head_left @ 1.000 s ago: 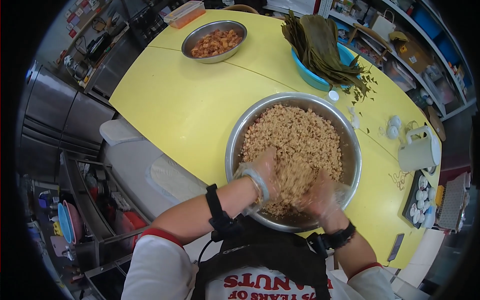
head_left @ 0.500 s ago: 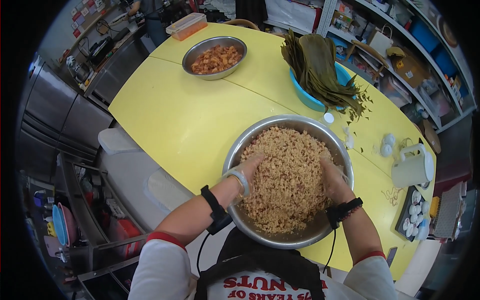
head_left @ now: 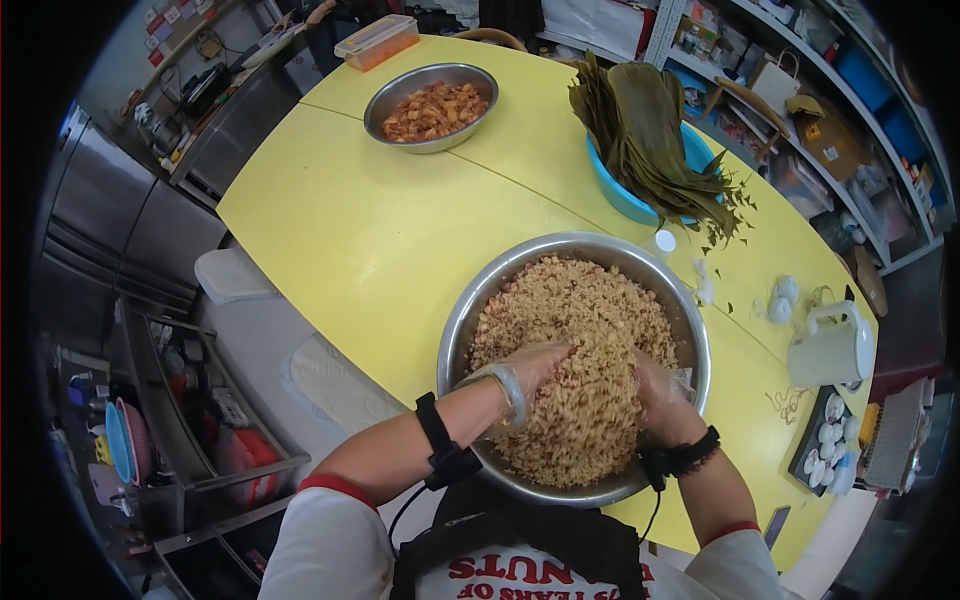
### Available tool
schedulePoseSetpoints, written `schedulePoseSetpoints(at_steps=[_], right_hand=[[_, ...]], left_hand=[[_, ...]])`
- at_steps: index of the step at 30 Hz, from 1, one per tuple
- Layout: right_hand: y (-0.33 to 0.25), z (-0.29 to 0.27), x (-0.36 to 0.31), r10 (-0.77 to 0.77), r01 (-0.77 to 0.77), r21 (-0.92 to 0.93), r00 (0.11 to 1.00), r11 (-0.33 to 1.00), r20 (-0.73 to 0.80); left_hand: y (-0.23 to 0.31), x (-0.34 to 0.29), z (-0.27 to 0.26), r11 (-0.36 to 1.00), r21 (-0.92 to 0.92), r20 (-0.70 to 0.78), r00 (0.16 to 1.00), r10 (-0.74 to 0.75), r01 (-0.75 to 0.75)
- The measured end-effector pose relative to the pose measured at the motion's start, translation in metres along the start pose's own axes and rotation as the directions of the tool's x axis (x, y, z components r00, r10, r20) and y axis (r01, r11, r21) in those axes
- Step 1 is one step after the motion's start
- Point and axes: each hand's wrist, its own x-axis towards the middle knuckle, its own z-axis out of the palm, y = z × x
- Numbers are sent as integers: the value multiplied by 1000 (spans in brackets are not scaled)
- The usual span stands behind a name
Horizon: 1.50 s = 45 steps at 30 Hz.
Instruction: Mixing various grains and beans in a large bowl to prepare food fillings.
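A wide steel bowl [head_left: 462, 310] holds a heap of pale brown rice mixture [head_left: 575, 300] with darker reddish bits in it. Both hands wear thin clear gloves and are sunk into the rice. My left hand [head_left: 535, 368] reaches in from the left, its fingertips covered by grains. On the other side, my right hand [head_left: 660, 398] lies along the heap near the bowl's right wall, fingers mostly buried. Between the two palms a mound of rice is pushed up, slightly blurred by motion. The hands cup this mound from both sides.
Behind the bowl, long dark green leaves [head_left: 650, 120] fill a blue basin [head_left: 618, 190]. A steel bowl of diced meat [head_left: 432, 112] and a plastic box [head_left: 377, 42] stand farther back on the yellow table [head_left: 340, 240]. A white pitcher [head_left: 830, 350] and egg tray [head_left: 822, 440] are at right.
My left hand has moved right and slightly down, deeper into the rice. My right hand has shifted a little down. The rice between them is now heaped and stirred up.
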Motion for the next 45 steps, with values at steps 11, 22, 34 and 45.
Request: schedulePoseSetpoints(at_steps=[11,22,34,45], right_hand=[[89,-37,21,430,-411,249,902,877,-25],[62,-14,114,-133,366,-598,908,713,397],[-19,-78,60,-453,560,-95,748,823,485],[44,-15,163,447,-280,-475,848,835,286]], left_hand=[[2,15,-41,871,376,-41,934,356,-315],[28,84,-65,467,834,65,893,445,-293],[49,-23,-16,144,940,268,932,245,-308],[78,81,-19,151,980,50,900,433,-127]])
